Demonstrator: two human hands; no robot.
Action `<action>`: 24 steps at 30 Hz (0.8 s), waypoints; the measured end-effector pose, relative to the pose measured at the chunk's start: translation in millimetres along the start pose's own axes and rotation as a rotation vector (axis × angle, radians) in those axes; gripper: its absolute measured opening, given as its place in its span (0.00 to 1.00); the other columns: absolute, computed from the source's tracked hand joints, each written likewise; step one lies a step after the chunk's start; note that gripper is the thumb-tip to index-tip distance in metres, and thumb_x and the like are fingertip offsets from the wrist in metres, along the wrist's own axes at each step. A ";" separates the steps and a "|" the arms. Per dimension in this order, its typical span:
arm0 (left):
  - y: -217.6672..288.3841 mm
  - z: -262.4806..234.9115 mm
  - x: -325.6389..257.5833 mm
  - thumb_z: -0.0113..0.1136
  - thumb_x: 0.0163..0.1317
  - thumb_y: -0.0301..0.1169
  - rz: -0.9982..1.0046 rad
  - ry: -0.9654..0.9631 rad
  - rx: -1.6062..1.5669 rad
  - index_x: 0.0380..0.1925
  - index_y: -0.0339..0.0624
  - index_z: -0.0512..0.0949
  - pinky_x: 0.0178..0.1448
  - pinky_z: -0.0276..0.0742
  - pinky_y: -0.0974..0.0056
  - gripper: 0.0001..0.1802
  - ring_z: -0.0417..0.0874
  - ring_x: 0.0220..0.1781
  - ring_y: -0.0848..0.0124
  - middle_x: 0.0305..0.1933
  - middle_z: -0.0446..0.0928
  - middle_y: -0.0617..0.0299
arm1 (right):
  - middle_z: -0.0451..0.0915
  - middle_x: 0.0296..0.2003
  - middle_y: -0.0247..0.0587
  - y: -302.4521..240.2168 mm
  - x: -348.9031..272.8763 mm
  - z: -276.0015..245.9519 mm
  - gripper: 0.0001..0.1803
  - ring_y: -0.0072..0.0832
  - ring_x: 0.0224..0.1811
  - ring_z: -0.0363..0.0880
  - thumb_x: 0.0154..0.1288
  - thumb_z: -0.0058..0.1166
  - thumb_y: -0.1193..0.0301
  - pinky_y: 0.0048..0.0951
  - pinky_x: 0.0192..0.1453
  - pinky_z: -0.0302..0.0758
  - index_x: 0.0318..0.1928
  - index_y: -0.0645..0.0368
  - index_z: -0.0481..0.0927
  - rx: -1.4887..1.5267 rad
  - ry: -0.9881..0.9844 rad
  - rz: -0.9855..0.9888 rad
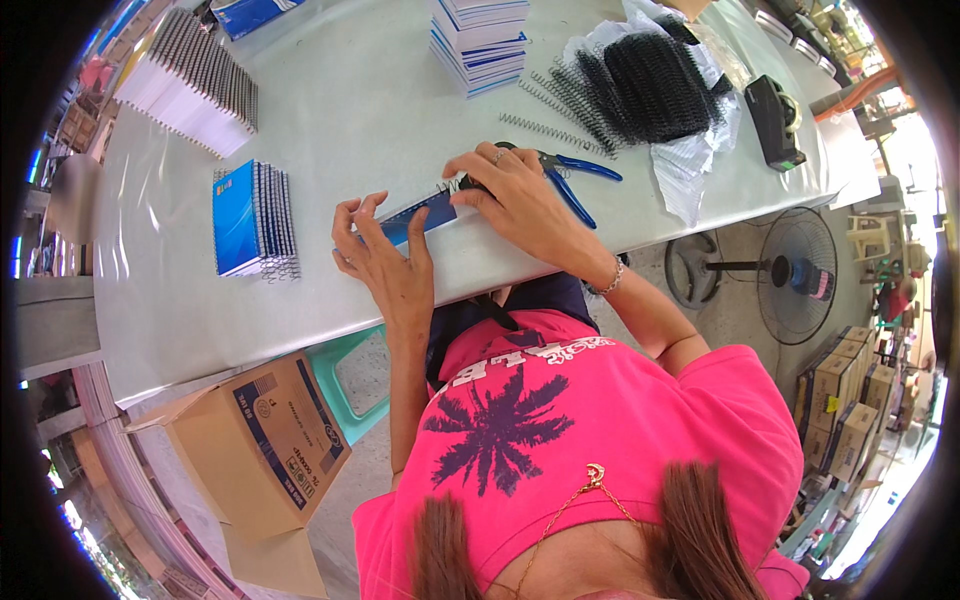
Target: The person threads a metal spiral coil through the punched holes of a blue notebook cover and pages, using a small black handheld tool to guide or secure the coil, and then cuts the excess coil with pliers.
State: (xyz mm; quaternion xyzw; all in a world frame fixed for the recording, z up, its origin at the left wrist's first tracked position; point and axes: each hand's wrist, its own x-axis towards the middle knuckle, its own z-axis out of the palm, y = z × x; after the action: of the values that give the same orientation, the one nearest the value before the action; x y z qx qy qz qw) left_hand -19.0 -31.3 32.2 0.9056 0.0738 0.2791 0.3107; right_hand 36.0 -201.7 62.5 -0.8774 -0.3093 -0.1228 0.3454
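Nearest, brown locks of hair (447, 545) falling over a pink shirt (620, 410) with a dark palm print. Beyond, near the front edge of the pale table (350, 130), a blue booklet (438, 212) lying slantwise between two separate hands. At its left, the left hand (388, 262), thumb against the cover, fingers bent and spread; cannot tell how firmly pressed. At its right end, the right hand (515, 195), fingers curled down close to a short run of dark coil (447, 187); cannot tell whether pinched on it.

Probably light and fairly flexible, with a smooth, slightly slippery cover and leaves liable to slide out of line. Best taken flat, near both ends of the holed edge, without squeezing hard enough to crease. Coil likely springy, light and easy to kink; better pinched gently near the tip.

Just past the right hand, pliers (588, 167) with blue handles. Farther off, to the left, a small stack of blue notebooks (240, 220); to the right, a heap of black coils (655, 88) on crumpled white wrapping, loose and apt to tangle.
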 end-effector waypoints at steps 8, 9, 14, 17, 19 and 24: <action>-6.7 -4.2 -0.1 0.75 0.54 0.35 -0.047 0.141 -0.124 0.57 0.42 0.70 0.70 0.58 0.47 0.33 0.58 0.69 0.48 0.64 0.56 0.44 | 0.76 0.37 0.37 -5.3 4.5 10.5 0.07 0.36 0.47 0.73 0.68 0.53 0.69 0.38 0.59 0.61 0.44 0.53 0.79 0.016 0.019 -0.028; -8.9 -3.4 0.3 0.75 0.54 0.36 -0.050 0.140 -0.138 0.57 0.42 0.70 0.69 0.59 0.47 0.33 0.58 0.68 0.48 0.63 0.57 0.44 | 0.76 0.37 0.37 -6.8 5.0 11.1 0.06 0.36 0.47 0.74 0.67 0.54 0.69 0.38 0.59 0.61 0.43 0.52 0.79 0.026 0.045 -0.017; -12.3 10.4 0.2 0.71 0.60 0.41 -0.036 0.076 -0.189 0.57 0.37 0.71 0.68 0.60 0.51 0.31 0.63 0.65 0.51 0.58 0.65 0.48 | 0.77 0.38 0.37 10.1 0.5 22.6 0.08 0.37 0.48 0.75 0.63 0.58 0.66 0.41 0.56 0.64 0.41 0.51 0.79 -0.145 0.064 -0.034; -25.6 8.7 -1.6 0.71 0.59 0.47 -0.093 0.045 -0.142 0.59 0.40 0.71 0.66 0.64 0.47 0.34 0.66 0.62 0.50 0.56 0.65 0.47 | 0.77 0.39 0.38 -0.5 6.7 34.9 0.08 0.35 0.47 0.75 0.61 0.59 0.64 0.40 0.53 0.65 0.38 0.52 0.80 -0.221 0.104 -0.051; -22.3 14.3 -1.4 0.71 0.59 0.49 -0.052 0.049 -0.166 0.59 0.41 0.71 0.64 0.64 0.46 0.35 0.67 0.61 0.50 0.55 0.65 0.47 | 0.76 0.39 0.37 2.7 6.2 41.7 0.08 0.34 0.46 0.75 0.60 0.59 0.63 0.39 0.53 0.64 0.35 0.52 0.81 -0.266 0.169 -0.041; 6.6 -2.1 4.5 0.73 0.56 0.44 -0.221 -0.093 -0.241 0.54 0.41 0.70 0.61 0.67 0.45 0.31 0.68 0.58 0.51 0.51 0.63 0.50 | 0.79 0.41 0.36 -4.4 -2.0 35.1 0.10 0.34 0.47 0.75 0.64 0.55 0.61 0.40 0.52 0.66 0.33 0.51 0.84 -0.107 0.050 -0.042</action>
State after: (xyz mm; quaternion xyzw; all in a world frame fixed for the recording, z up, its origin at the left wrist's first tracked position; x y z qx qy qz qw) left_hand -16.6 -34.1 39.6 0.8600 0.1245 0.2079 0.4490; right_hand 31.7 -176.2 38.3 -0.8846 -0.3119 -0.1683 0.3031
